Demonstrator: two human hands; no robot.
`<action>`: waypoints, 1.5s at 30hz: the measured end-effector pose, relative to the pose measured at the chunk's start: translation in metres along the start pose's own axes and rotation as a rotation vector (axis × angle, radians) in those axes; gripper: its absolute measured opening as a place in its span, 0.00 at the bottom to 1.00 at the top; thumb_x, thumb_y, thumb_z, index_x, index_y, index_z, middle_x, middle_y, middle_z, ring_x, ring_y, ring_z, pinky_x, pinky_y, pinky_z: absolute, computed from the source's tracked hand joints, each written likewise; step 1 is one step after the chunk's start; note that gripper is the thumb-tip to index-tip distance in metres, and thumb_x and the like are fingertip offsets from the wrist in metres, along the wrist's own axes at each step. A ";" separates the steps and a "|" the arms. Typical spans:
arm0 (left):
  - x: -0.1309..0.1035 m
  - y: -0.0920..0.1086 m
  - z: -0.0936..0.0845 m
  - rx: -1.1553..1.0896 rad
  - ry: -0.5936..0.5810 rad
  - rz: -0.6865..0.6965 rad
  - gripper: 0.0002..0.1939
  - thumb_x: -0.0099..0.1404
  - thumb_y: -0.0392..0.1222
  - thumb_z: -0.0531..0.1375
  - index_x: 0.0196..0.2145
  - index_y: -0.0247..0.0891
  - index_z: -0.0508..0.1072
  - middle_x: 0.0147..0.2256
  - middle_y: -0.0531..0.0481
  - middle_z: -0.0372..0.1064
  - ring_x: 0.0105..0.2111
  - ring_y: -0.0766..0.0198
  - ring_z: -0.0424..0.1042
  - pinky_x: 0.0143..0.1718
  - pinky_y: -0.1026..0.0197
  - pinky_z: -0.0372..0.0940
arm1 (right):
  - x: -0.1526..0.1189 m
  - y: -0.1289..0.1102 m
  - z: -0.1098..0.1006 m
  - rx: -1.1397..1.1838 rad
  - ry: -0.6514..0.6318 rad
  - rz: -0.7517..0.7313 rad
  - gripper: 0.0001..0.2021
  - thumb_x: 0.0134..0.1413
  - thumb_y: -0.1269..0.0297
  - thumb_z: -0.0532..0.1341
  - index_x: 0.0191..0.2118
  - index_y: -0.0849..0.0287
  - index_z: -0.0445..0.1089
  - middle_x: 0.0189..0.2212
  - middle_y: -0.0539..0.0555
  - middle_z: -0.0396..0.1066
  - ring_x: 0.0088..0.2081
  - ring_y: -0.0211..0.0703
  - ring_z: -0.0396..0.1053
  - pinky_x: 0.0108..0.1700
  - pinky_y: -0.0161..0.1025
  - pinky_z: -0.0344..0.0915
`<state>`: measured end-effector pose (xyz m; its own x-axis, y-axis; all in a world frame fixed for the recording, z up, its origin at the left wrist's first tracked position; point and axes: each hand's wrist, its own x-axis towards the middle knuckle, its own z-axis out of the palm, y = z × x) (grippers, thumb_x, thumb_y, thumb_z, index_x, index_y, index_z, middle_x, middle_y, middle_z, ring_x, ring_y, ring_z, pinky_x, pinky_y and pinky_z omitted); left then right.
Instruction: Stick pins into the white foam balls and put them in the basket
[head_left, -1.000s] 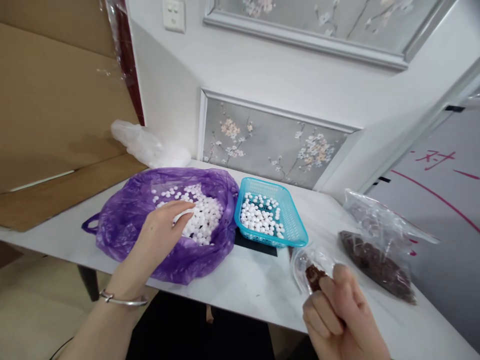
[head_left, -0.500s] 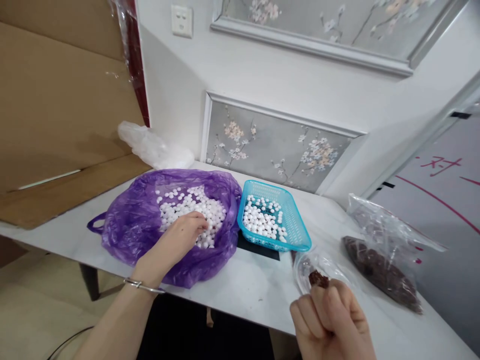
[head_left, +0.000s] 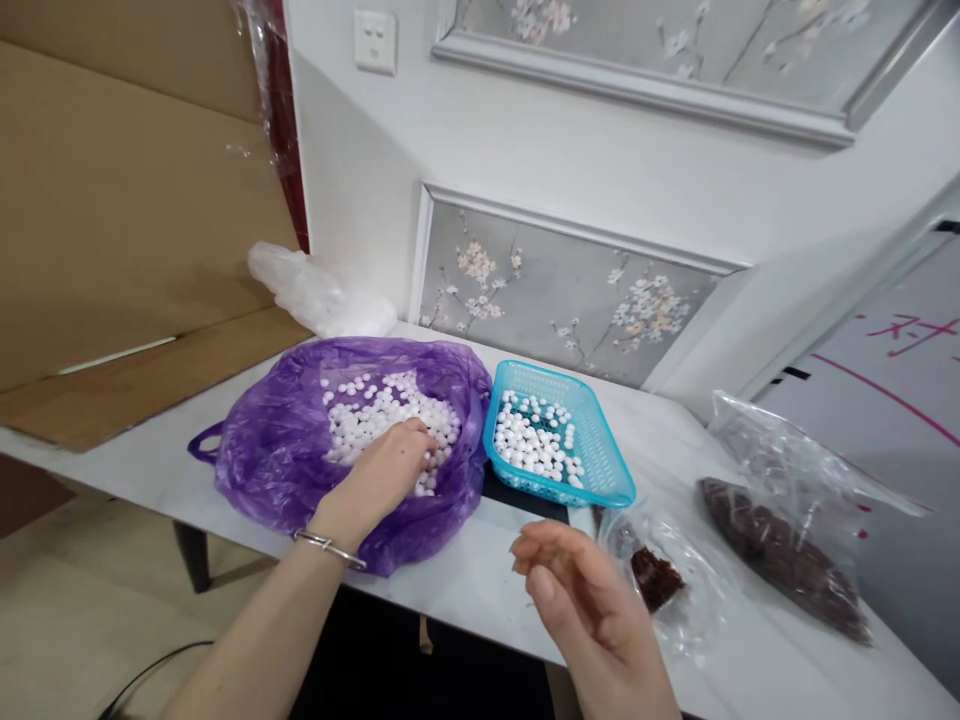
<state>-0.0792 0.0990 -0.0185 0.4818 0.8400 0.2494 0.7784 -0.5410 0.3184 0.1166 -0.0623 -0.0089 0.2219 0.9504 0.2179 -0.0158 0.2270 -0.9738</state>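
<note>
A purple plastic bag (head_left: 277, 450) lies spread on the table, filled with small white balls (head_left: 367, 415). My left hand (head_left: 394, 460) reaches into it, fingers bent down on the balls; whatever the fingertips pinch is hidden. Right of the bag, a blue basket (head_left: 607, 445) holds more white balls (head_left: 529, 440). In front of the basket, my right hand (head_left: 581, 600) is cupped with thumb and fingers apart, nothing seen in it. Just beyond it, a dark brown clump (head_left: 656, 578) sits on clear plastic (head_left: 697, 600).
A clear bag of brown material (head_left: 784, 555) lies at the right of the white table (head_left: 480, 590). White plastic (head_left: 322, 295) rests against the wall behind the purple bag. Cardboard (head_left: 135, 220) stands at the left. Under the basket is a black flat piece (head_left: 525, 498).
My right hand has let go of the brown clump, opened and moved left. The clump now rests on the clear plastic. My left hand stays among the balls; the view has shifted slightly.
</note>
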 end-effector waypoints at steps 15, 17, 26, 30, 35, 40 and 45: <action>-0.023 -0.009 -0.035 -0.218 0.236 -0.126 0.10 0.67 0.40 0.57 0.39 0.38 0.78 0.41 0.43 0.80 0.41 0.50 0.77 0.45 0.54 0.67 | 0.090 -0.017 0.020 -0.889 -0.049 -0.611 0.16 0.64 0.69 0.52 0.46 0.58 0.77 0.55 0.61 0.74 0.59 0.55 0.66 0.60 0.55 0.59; -0.028 -0.008 -0.035 -0.299 0.271 -0.124 0.10 0.66 0.44 0.58 0.40 0.38 0.78 0.43 0.43 0.80 0.42 0.51 0.77 0.44 0.56 0.68 | 0.087 -0.025 -0.009 -0.997 0.064 -0.506 0.15 0.64 0.63 0.53 0.48 0.56 0.76 0.51 0.58 0.77 0.52 0.50 0.72 0.55 0.46 0.65; -0.053 0.065 -0.019 -1.821 -0.060 -0.542 0.14 0.47 0.41 0.76 0.33 0.40 0.82 0.32 0.52 0.79 0.30 0.68 0.76 0.34 0.72 0.73 | 0.036 -0.009 -0.115 -1.392 0.101 0.056 0.13 0.60 0.70 0.56 0.34 0.56 0.78 0.30 0.54 0.82 0.32 0.48 0.78 0.35 0.38 0.66; -0.060 0.100 -0.010 -2.029 -0.264 -0.611 0.13 0.47 0.38 0.76 0.32 0.36 0.83 0.32 0.47 0.80 0.29 0.68 0.77 0.31 0.72 0.74 | 0.037 0.010 -0.107 -1.496 0.034 0.116 0.14 0.61 0.70 0.55 0.33 0.54 0.79 0.33 0.56 0.81 0.34 0.51 0.78 0.31 0.38 0.61; -0.060 0.112 -0.010 -2.130 -0.340 -0.637 0.11 0.50 0.37 0.75 0.33 0.35 0.83 0.30 0.47 0.79 0.26 0.70 0.77 0.30 0.72 0.74 | 0.039 0.023 -0.105 -1.557 -0.012 0.150 0.12 0.58 0.71 0.57 0.35 0.54 0.79 0.34 0.58 0.81 0.31 0.51 0.77 0.26 0.39 0.57; -0.059 0.117 -0.005 -2.132 -0.297 -0.614 0.09 0.48 0.35 0.76 0.29 0.35 0.83 0.30 0.48 0.80 0.27 0.70 0.78 0.31 0.74 0.74 | 0.038 0.030 -0.112 -1.546 -0.046 0.105 0.14 0.59 0.73 0.54 0.35 0.53 0.78 0.37 0.57 0.80 0.31 0.50 0.77 0.26 0.39 0.57; -0.062 0.120 -0.001 -2.102 -0.293 -0.645 0.11 0.47 0.35 0.76 0.31 0.37 0.84 0.33 0.48 0.82 0.30 0.70 0.80 0.36 0.75 0.73 | 0.035 0.031 -0.118 -1.511 -0.007 0.047 0.14 0.63 0.70 0.53 0.35 0.54 0.76 0.36 0.56 0.79 0.31 0.49 0.77 0.26 0.39 0.57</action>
<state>-0.0163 -0.0179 0.0049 0.5986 0.7420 -0.3020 -0.5187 0.6462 0.5598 0.2388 -0.0474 -0.0398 0.2453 0.9522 0.1820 0.9660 -0.2242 -0.1289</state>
